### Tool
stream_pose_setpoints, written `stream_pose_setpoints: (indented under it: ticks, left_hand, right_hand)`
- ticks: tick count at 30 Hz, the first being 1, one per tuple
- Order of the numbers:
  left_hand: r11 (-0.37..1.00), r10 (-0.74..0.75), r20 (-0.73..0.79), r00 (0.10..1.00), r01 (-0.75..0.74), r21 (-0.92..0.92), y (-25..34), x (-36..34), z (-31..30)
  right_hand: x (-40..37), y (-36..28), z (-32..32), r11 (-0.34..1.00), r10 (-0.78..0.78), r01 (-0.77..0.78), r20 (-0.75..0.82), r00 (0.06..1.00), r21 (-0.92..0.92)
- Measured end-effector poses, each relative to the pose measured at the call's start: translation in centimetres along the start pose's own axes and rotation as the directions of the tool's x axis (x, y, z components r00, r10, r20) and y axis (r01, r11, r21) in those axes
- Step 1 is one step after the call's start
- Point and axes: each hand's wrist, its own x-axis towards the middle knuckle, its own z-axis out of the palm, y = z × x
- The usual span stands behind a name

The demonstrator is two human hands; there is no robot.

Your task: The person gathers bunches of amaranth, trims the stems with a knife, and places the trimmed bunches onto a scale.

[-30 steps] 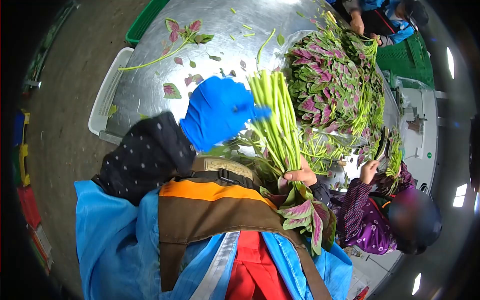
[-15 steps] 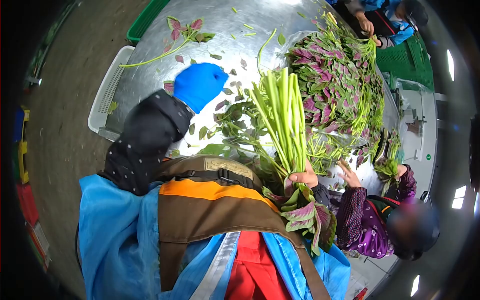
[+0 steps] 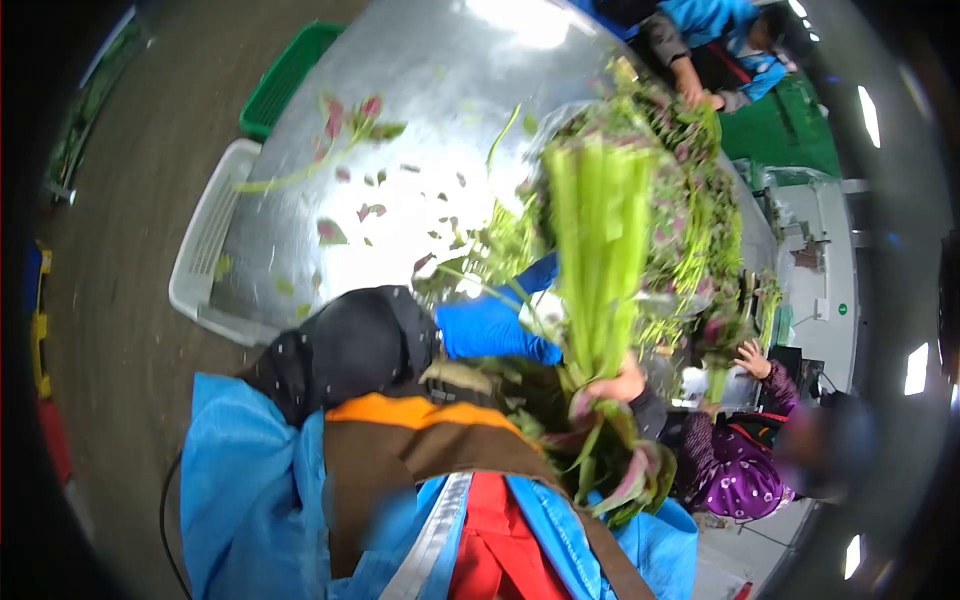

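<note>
Since the earlier frame, the left hand point(image 3: 490, 328) in its blue glove has swung from the bright middle of the table point(image 3: 420, 60) over to the left side of the bunch of stems point(image 3: 600, 240), and the bunch has tipped nearer to upright.

Towards the left edge of the frame, a white basket point(image 3: 190, 270) lies along the table's edge, with a green crate point(image 3: 290, 80) just above it. Next to these, in the upper left, a loose sprig point(image 3: 335, 118) with red and green leaves rests on the metal, and small fallen leaves are scattered to its right.

A dark, white-flecked sleeve point(image 3: 360, 345) leads to the left hand near the centre. Its fingers are spread apart and point at the lower stems; whether they touch is unclear. Right of centre, the bare right hand point(image 3: 620, 382) is closed around the bunch low down, cut ends up, leafy end hanging over the blue clothing below.

Behind the bunch, a heap of leafy greens point(image 3: 700, 220) fills the right part of the table. A co-worker in blue point(image 3: 710, 20) leans in at the upper right near another green crate point(image 3: 790, 130); a co-worker in purple point(image 3: 740, 487) is at the lower right.
</note>
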Motion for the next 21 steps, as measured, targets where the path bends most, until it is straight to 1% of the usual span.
stream_pose_setpoints:
  ticks: [1,2,3,4,5,6,7,8,9,10,12,14,16,17,18,19,20,21]
  left_hand:
    - [0.964,-0.018,-0.020,1.000,0.023,0.265,-0.5,0.2,-0.3]
    - [0.982,-0.118,0.000,0.993,0.117,0.147,-0.1,0.5,-0.3]
    - [0.976,-0.216,0.019,0.976,0.216,0.031,0.6,0.8,-0.3]
    - [0.975,-0.215,-0.056,0.975,0.212,-0.066,1.0,0.8,0.2]
    - [0.977,-0.188,-0.118,0.975,0.174,-0.120,0.8,0.8,0.7]
    - [0.986,-0.156,-0.146,0.977,0.145,-0.081,-0.1,0.8,0.6]
    - [0.988,-0.146,-0.148,0.978,0.137,-0.067,-1.0,0.5,0.2]
    - [0.972,-0.158,-0.134,0.978,0.131,-0.193,-0.8,0.4,0.5]
    - [0.928,-0.197,-0.137,0.971,0.139,-0.345,0.2,0.5,0.8]
    - [0.858,-0.239,-0.136,0.961,0.144,-0.492,1.1,0.5,1.0]
    - [0.785,-0.187,-0.067,0.980,0.108,-0.610,1.6,0.9,0.6]
    - [0.806,-0.186,-0.098,0.978,0.095,-0.584,2.8,1.4,0.7]
    - [0.910,-0.178,-0.141,0.974,0.109,-0.400,3.5,1.7,0.0]
    - [0.946,-0.171,-0.162,0.972,0.115,-0.304,4.0,1.9,-0.3]
    - [0.975,-0.116,-0.159,0.980,0.083,-0.205,4.8,2.0,-0.3]
    - [0.993,-0.063,-0.149,0.987,0.047,-0.105,6.0,2.1,-0.3]
    - [1.000,-0.010,-0.132,0.991,0.009,-0.006,6.8,2.3,-0.2]
    - [0.919,0.152,-0.052,0.987,-0.121,0.375,7.5,2.4,-0.6]
  right_hand:
    - [0.3,-0.1,0.4,0.989,-0.027,0.027,0.003,1.000,-0.146]
    - [0.6,-0.2,1.3,0.932,-0.109,0.097,-0.015,0.994,-0.349]
    - [1.0,-0.3,1.7,0.942,-0.037,0.041,0.017,0.999,-0.332]
    - [1.4,-0.2,2.1,0.949,0.033,-0.016,0.049,0.998,-0.314]
    - [1.7,-0.7,3.1,0.989,0.060,-0.053,0.045,0.997,-0.139]
    - [1.8,-1.5,4.1,0.995,0.089,-0.092,0.060,0.994,0.047]
    - [2.1,-2.4,4.9,0.996,0.057,-0.055,0.019,0.998,-0.066]
    - [2.3,-2.6,5.3,0.985,0.027,-0.031,-0.022,0.999,-0.169]
    - [2.6,-1.9,5.0,0.992,0.026,-0.024,0.008,1.000,-0.128]
    - [2.8,-1.9,4.9,0.990,-0.011,0.013,0.017,1.000,-0.140]
    - [3.1,-2.2,4.8,0.985,-0.070,0.076,0.042,0.997,-0.154]
    - [3.7,-2.9,4.6,0.969,-0.066,0.089,0.106,0.992,-0.230]
    - [4.4,-3.1,4.7,0.956,-0.078,0.105,0.109,0.991,-0.274]
    - [4.7,-3.4,4.9,0.860,-0.215,0.227,0.080,0.973,-0.456]
    - [5.0,-3.8,5.3,0.752,-0.369,0.326,0.043,0.928,-0.572]
    - [5.2,-4.2,5.5,0.619,-0.516,0.392,0.025,0.856,-0.681]
    - [5.4,-4.7,5.5,0.466,-0.647,0.423,0.027,0.762,-0.777]
    - [6.3,-5.1,3.7,0.338,-0.720,0.548,0.164,0.674,-0.765]
